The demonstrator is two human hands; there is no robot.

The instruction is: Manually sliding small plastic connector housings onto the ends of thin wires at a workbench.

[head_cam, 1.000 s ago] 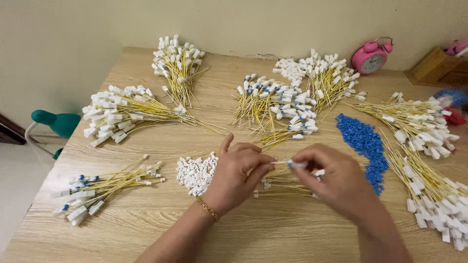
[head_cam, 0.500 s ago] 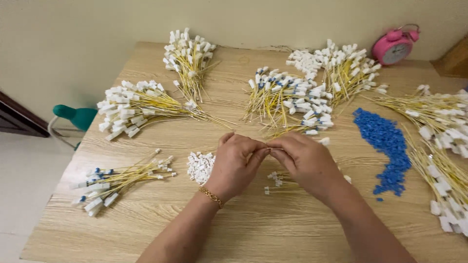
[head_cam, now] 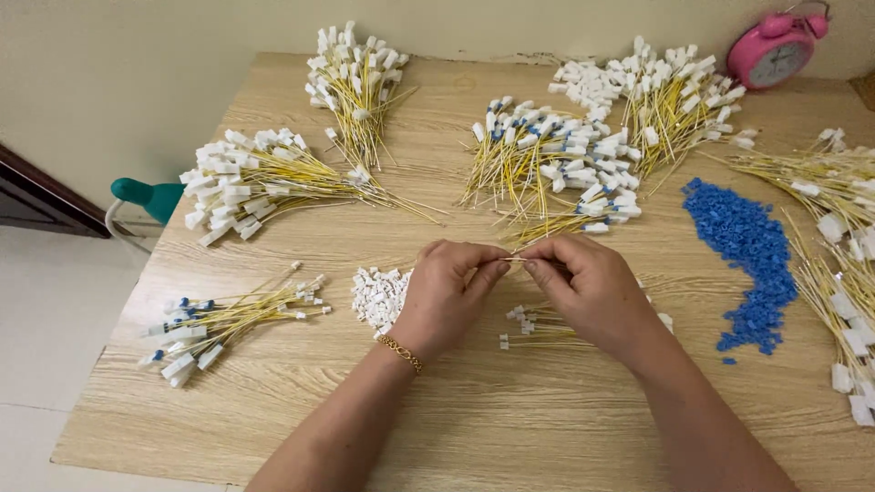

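- Left hand [head_cam: 445, 296] and right hand [head_cam: 588, 287] side by side over the middle of the desk [head_cam: 474, 419], fingertips meeting.
- Both grips pressed together, pinching one thin yellow wire [head_cam: 513, 261] between thumb and forefinger, left from one end, right from the other.
- Wire held level, just above the desk, only a short stretch visible between the fingers.
- Gold bracelet [head_cam: 401, 352] on the left wrist.
- Just left of the left hand, a small heap of loose white plugs [head_cam: 378, 293], touching the desk.
- Under and between the hands, a few wires with white ends [head_cam: 533, 330] lying flat.
- Further left, near the desk edge, a small bundle with white and blue ends [head_cam: 214, 319].
- Right of the right hand, apart from it, a long spread of blue beads [head_cam: 747, 251].
- Beyond the hands, a large bundle of yellow wires with white and blue ends [head_cam: 551, 164].
- Far left, a fan-shaped bundle with white ends [head_cam: 264, 178]; behind it another upright fan [head_cam: 357, 77].
- Far back right, one more white-ended bundle [head_cam: 661, 91], just beside a pink alarm clock [head_cam: 775, 50] at the wall.
- Along the right edge, more wires [head_cam: 838, 246] running off view.
- Off the desk on the left, a teal chair back [head_cam: 146, 196] over a pale floor.
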